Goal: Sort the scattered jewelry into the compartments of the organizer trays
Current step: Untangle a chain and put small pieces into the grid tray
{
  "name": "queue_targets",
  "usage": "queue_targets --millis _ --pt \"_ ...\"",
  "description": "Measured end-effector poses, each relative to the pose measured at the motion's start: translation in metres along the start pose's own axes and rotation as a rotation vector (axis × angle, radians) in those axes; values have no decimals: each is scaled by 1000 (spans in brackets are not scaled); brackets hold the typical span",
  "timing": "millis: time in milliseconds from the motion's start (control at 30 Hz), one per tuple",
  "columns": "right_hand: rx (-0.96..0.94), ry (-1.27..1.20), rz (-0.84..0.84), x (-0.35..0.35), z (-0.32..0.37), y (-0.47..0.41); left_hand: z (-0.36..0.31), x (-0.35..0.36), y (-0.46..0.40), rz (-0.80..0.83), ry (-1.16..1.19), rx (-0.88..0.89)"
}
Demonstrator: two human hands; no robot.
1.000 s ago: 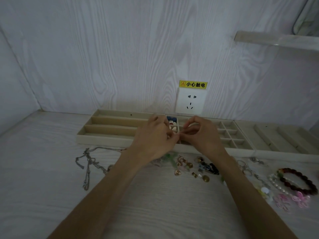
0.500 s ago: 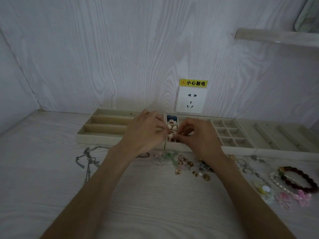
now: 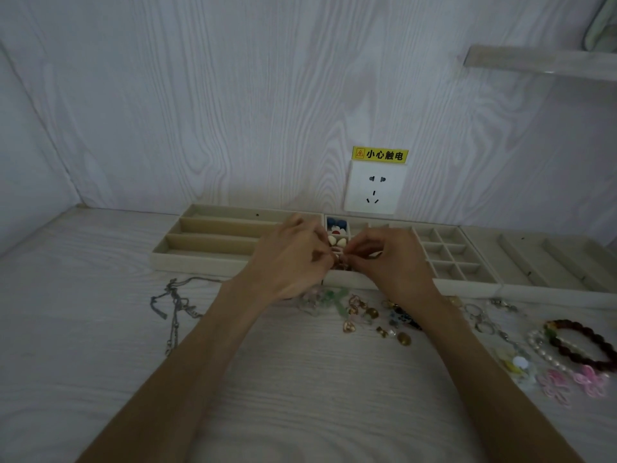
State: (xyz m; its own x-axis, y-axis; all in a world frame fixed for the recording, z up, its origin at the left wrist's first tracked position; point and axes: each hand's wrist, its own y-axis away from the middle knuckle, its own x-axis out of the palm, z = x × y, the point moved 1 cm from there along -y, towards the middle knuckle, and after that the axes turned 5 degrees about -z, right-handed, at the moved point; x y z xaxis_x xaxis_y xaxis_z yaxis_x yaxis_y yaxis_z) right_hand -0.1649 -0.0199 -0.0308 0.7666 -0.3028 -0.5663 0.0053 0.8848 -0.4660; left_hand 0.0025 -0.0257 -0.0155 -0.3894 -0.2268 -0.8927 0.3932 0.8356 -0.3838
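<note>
Both hands (image 3: 337, 259) pinching small piece over grid tray (image 3: 444, 262) | lower into one cell | release gently, avoiding neighbours

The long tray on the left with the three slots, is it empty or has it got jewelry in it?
Empty, as far as it shows: the long tray has bare slots, though the left hand hides its right end.

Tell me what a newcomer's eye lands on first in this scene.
First, the left hand and right hand meeting over the middle organizer tray, pinching something small that cannot be made out. Next, the yellow warning sticker above the white wall socket behind the trays. Then the loose jewelry on the table: a silver chain at left and a dark beaded bracelet at right.
</note>
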Motion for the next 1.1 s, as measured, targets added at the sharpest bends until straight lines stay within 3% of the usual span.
queue_targets --millis 200,400,733,1100 --pt "-11 61 -55 4 2 0 1 -4 0 -88 108 -67" --pt "29 183 -18 1 1 0 1 -2 0 -60 98 -71" --pt "132 104 135 -11 5 -4 -2 3 0 -12 72 -31" --pt "190 85 99 -14 12 -4 -5 6 0 31 61 -15"
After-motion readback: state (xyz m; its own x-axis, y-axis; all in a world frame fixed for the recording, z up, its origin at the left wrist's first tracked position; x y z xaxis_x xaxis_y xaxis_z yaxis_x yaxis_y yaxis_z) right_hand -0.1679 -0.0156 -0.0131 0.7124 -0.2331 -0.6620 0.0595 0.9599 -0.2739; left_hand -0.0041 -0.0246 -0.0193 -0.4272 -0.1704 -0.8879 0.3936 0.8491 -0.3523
